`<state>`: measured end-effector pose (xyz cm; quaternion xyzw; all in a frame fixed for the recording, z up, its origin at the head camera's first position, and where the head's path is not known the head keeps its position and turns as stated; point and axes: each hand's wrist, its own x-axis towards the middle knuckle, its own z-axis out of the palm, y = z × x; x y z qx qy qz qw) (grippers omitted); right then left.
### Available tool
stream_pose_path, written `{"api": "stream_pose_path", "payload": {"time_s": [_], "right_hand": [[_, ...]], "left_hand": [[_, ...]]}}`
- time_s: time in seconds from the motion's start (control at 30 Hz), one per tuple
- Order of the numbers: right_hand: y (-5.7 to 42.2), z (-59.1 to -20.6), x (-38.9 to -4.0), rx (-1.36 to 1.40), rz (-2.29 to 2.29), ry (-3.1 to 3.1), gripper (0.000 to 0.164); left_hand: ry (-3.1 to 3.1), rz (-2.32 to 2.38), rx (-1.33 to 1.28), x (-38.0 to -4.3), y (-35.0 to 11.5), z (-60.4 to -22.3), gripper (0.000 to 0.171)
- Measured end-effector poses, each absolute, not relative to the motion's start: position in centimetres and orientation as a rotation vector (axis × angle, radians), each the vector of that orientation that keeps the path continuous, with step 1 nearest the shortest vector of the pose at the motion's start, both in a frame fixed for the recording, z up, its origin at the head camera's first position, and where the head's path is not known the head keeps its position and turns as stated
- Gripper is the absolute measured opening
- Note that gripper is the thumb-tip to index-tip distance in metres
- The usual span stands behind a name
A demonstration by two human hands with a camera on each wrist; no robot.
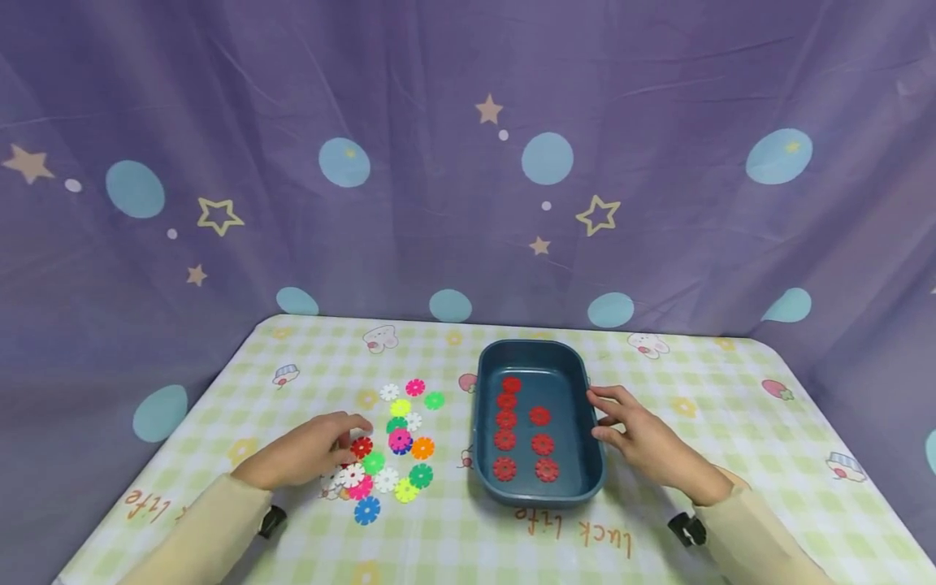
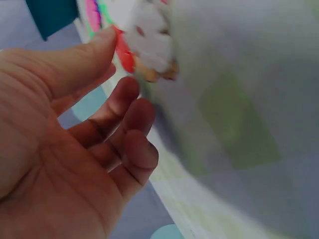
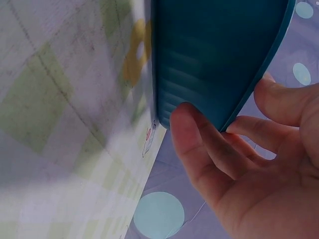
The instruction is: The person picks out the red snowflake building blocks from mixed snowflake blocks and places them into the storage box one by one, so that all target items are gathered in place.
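On the left of the table lies a loose pile of flower-shaped plastic discs in several colours. My left hand (image 1: 314, 447) is at its near left edge, fingers bent and spread, with the thumb and index fingertips right at a red disc (image 1: 361, 447). In the left wrist view the thumb tip overlaps red plastic beside a white disc (image 2: 152, 42). My right hand (image 1: 639, 431) rests its fingertips against the right side of a dark blue-green tray (image 1: 537, 493); the right wrist view shows them at its rim and outer wall. Several red discs (image 1: 543, 444) lie in two columns inside the tray.
A blue disc (image 1: 367, 510) lies at the pile's near edge, an orange disc (image 1: 422, 448) at its right. The checked tablecloth (image 1: 731, 439) covers the table, and a purple curtain (image 1: 439, 97) hangs behind it.
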<state>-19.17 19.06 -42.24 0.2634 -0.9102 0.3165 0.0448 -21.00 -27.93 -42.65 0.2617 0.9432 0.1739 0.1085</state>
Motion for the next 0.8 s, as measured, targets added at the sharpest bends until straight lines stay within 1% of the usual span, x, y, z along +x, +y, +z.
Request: {"api": "stream_pose_path", "payload": {"time_s": [0.17, 0.53, 0.67, 0.8], "right_hand": [[19.1, -42.3, -19.2, 0.811, 0.978, -2.776, 0.052], [19.0, -42.3, -19.2, 0.775, 1.005, -2.791, 0.052], [19.0, -42.3, -19.3, 0.779, 1.01, -2.794, 0.052], [19.1, -42.3, -19.3, 0.79, 1.0, -2.794, 0.052]], "left_hand": [[2.753, 0.549, 0.776, -21.7, -27.9, -42.9, 0.02], [2.557, 0.644, 0.811, -22.5, -27.4, -42.4, 0.011], [2.559, 0.679, 0.863, -22.7, -26.3, -41.1, 0.006], [2.639, 0.686, 1.027, -23.2, -24.1, -38.8, 0.005]]}}
